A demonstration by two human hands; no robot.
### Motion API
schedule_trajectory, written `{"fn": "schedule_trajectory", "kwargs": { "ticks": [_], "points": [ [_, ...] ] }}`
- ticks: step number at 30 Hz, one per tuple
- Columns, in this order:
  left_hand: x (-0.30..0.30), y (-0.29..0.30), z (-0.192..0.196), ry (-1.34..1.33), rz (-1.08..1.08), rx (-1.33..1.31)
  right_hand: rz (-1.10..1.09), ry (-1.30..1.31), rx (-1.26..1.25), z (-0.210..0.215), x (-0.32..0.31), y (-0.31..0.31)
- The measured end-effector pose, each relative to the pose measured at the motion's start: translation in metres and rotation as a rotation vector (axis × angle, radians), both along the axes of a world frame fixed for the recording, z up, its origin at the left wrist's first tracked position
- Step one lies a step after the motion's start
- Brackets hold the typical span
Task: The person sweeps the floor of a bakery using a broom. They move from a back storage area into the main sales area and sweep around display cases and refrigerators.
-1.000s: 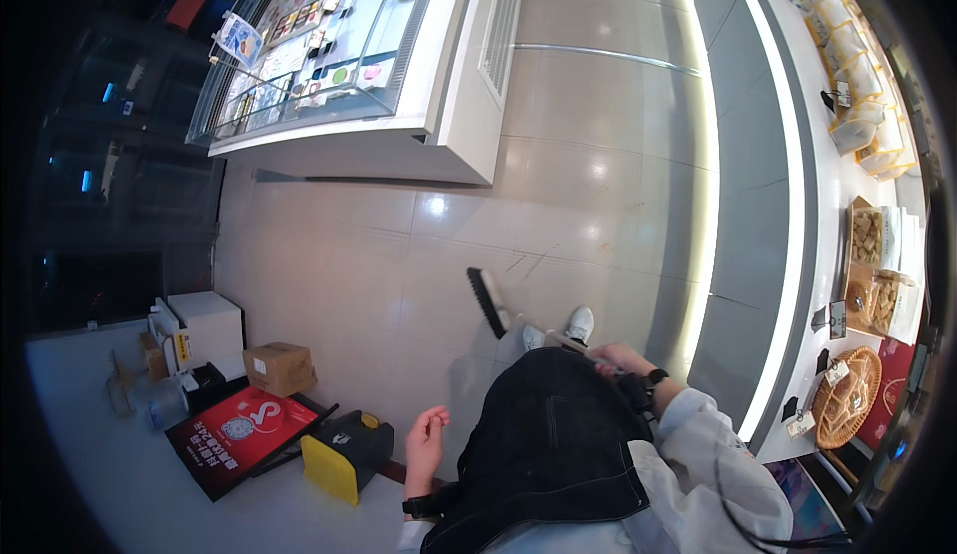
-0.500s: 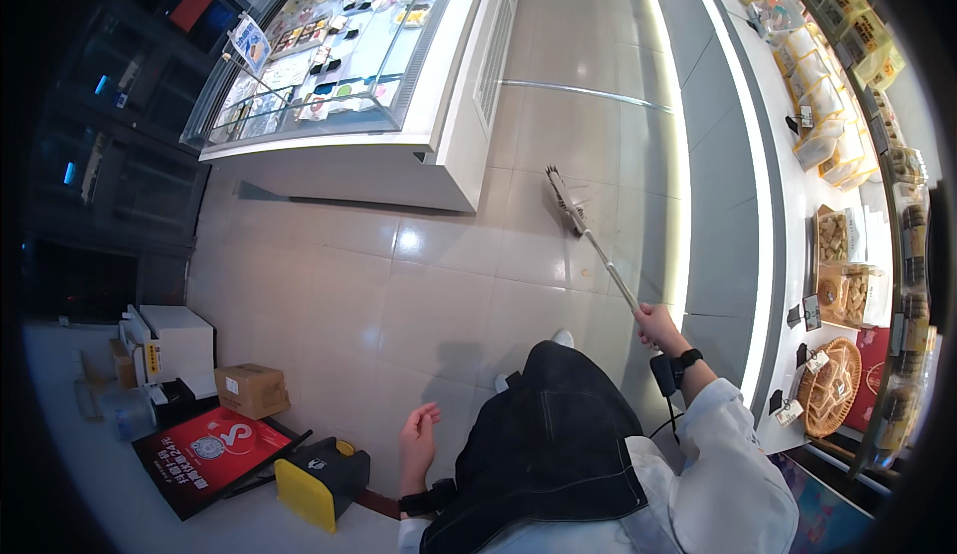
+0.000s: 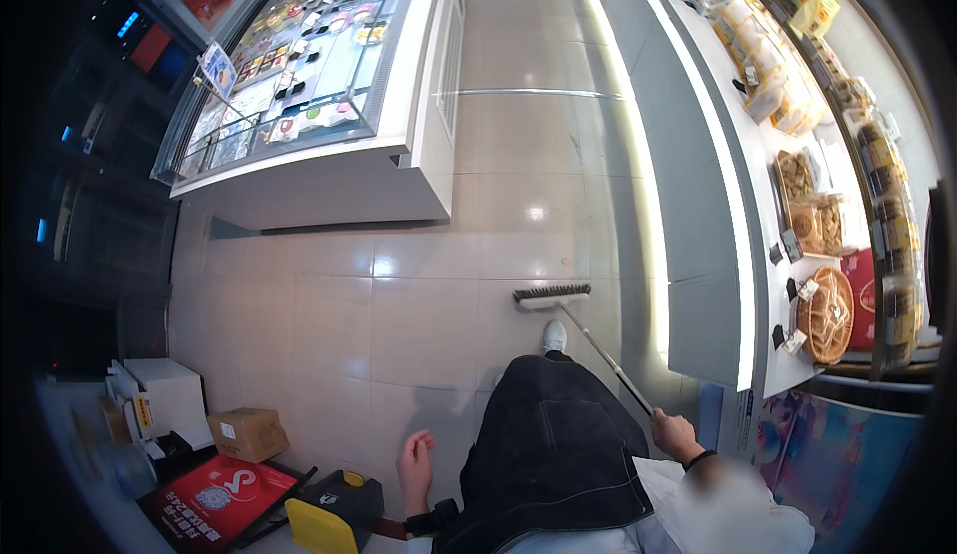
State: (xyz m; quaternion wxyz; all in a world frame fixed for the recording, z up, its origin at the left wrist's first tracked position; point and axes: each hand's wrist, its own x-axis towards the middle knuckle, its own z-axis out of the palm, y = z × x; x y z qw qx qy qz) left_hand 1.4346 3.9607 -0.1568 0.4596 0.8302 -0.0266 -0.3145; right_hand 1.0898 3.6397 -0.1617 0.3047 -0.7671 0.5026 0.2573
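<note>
My right hand [image 3: 678, 436] is closed round the upper end of a long-handled broom [image 3: 610, 363]. Its pale handle slopes down and left to a wide white head with dark bristles [image 3: 551, 296], which lies crosswise on the tiles just ahead of my white shoe [image 3: 554, 336]. The bristles point away from me. On my left, my left hand [image 3: 415, 461] hangs over the floor with loosely curled fingers and nothing in it. A dark apron covers my legs between the two hands.
Left ahead stands a glass display case [image 3: 299, 180]. A lit counter [image 3: 688, 225] with packaged food and a wicker basket [image 3: 825, 315] runs along the right. At lower left are a cardboard box [image 3: 247, 434], a red sign [image 3: 221, 499] and a yellow-and-black bin-like object [image 3: 334, 511].
The broom head has come back toward my feet and swung from lengthwise to crosswise. My right hand has drawn back with the handle. A shoe now shows more fully behind the bristles.
</note>
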Motion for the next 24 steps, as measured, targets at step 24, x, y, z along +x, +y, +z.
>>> {"fn": "schedule_trajectory", "kwargs": {
  "ticks": [24],
  "points": [
    [-0.001,-0.154,0.059,0.185,0.183,0.102,-0.117,-0.153,-0.32,-0.172,0.257,-0.368]
  ]
}}
